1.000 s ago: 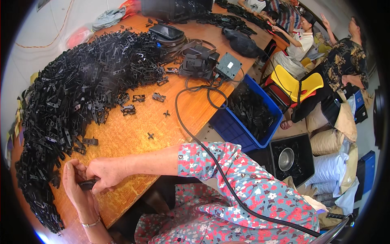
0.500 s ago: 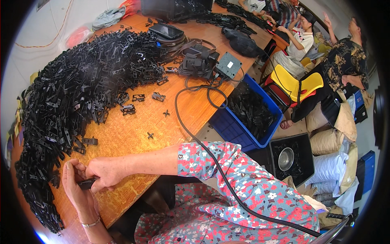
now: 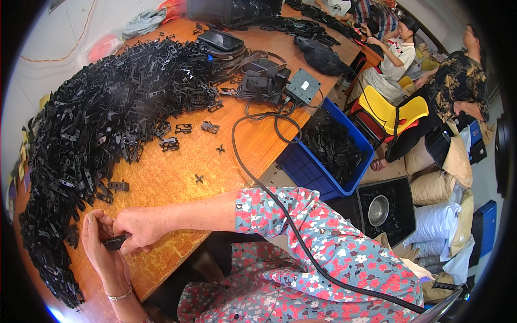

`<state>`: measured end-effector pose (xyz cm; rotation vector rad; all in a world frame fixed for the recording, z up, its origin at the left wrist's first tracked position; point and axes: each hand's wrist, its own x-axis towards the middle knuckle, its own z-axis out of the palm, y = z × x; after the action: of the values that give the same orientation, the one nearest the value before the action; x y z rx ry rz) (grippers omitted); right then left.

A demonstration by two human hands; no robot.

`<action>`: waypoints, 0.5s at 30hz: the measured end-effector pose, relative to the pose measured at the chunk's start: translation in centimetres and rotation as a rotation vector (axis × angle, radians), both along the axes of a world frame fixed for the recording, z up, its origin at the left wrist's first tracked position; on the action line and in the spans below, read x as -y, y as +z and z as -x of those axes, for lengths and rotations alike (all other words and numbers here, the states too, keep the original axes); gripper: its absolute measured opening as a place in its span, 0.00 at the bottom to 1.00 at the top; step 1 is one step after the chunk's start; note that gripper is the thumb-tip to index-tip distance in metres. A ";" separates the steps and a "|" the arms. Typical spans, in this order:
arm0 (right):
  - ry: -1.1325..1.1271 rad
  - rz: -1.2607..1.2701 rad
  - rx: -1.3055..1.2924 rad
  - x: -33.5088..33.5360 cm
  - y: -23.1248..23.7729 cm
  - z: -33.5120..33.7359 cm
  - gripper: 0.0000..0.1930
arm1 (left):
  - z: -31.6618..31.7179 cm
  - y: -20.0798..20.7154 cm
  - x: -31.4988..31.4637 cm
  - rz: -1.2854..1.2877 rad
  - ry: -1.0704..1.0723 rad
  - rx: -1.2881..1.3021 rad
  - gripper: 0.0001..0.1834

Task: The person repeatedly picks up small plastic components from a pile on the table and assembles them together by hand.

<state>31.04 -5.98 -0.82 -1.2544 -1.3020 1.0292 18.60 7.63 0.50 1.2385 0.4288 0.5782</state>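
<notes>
At the table's near left edge, my two hands meet around a small black plastic part [image 3: 114, 243]. My left hand [image 3: 98, 247], with a bracelet at its wrist, cups the part from the left, fingers closed about it. From the right, my right hand [image 3: 137, 229] grips the same part between thumb and curled fingers. Most of the part is hidden by the hands, so its exact shape does not show. Just beyond them lies a large heap of black plastic clips [image 3: 107, 113], with one loose clip [image 3: 118, 186] at its edge.
Loose clips and small cross-shaped pieces [image 3: 199, 178] lie on the wooden table [image 3: 172, 188]. A black cable [image 3: 237, 156] runs over my right sleeve. Right of the table stand a blue crate [image 3: 323, 177] of black parts, a yellow chair [image 3: 401, 107] and several sacks [image 3: 433, 194]. Co-workers are at the upper right.
My hands stay almost still around the black part. At the upper right, the co-worker in the dark patterned top has lowered a raised hand.
</notes>
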 end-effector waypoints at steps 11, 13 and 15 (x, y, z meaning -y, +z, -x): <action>-0.004 0.021 0.006 0.1 0.3 0.0 0.11 | 0.0 -0.1 0.0 -0.008 0.003 0.001 0.12; -0.002 0.020 -0.007 0.1 0.2 0.0 0.11 | 0.1 -0.2 -0.2 -0.013 -0.005 0.003 0.12; -0.002 0.018 -0.005 0.1 0.2 0.0 0.11 | 0.1 0.0 -0.1 -0.012 -0.005 0.002 0.12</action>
<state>31.03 -6.10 -0.58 -1.2656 -1.2902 1.0447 18.55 7.69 0.47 1.2500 0.4206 0.5789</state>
